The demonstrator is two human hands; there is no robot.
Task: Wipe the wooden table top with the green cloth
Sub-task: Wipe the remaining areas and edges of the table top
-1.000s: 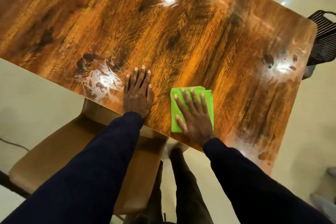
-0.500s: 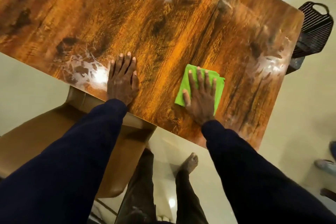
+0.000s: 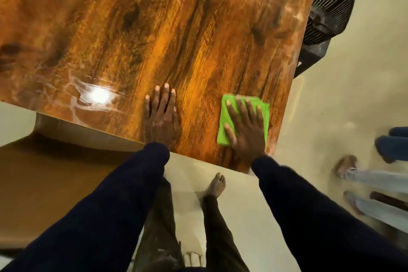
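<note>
Mid-wipe: folded bright green cloth (image 3: 224, 127) at near right corner of glossy brown wooden table (image 3: 198, 40), pressed flat under spread right hand (image 3: 245, 127). Left hand (image 3: 162, 117) flat on bare wood, fingers straight. Whitish smears (image 3: 88, 98) near left probably still to wipe.

The right hand (image 3: 247, 132) lies flat on the cloth (image 3: 223, 115), which lies on the worktop (image 3: 154, 40) close to its near edge and right end. The left hand (image 3: 162, 117) rests flat on the bare worktop just left of the cloth, apart from it. Left of the left hand, a chair (image 3: 55, 161) is partly tucked under the near edge. Well beyond the right hand, past the worktop's far right corner, a slatted basket (image 3: 329, 6) stands on the floor (image 3: 353, 95). Another person's feet (image 3: 345, 164) are on the floor to the right of the right hand.
</note>
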